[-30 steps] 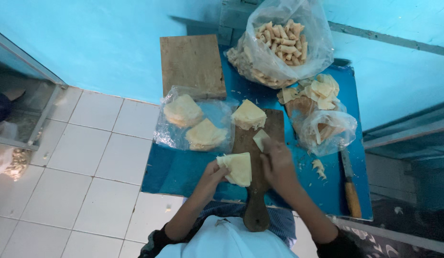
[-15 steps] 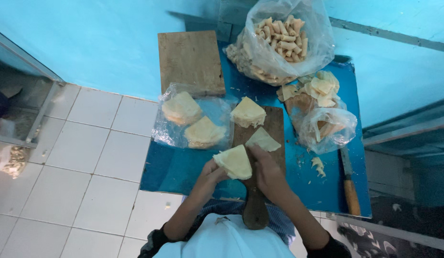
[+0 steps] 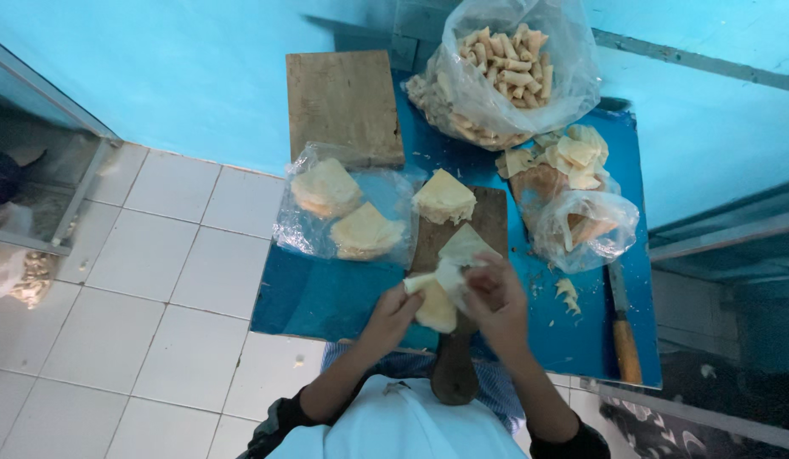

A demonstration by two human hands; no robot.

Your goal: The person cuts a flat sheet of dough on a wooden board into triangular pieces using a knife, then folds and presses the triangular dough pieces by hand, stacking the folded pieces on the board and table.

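Both hands — left hand (image 3: 393, 313), right hand (image 3: 496, 297) — fingers pinching a pale wrapper sheet (image 3: 437, 289) over the wooden board (image 3: 483, 223)

Bare blue table (image 3: 326, 297) lies open along the near left edge, room enough for a hand to pass. Toward the far edge, a wooden board (image 3: 343, 106) and a big bag of rolls (image 3: 509, 72) block the way. The right side is crowded by a smaller bag (image 3: 585, 225) and a knife (image 3: 622, 327) near the right edge.
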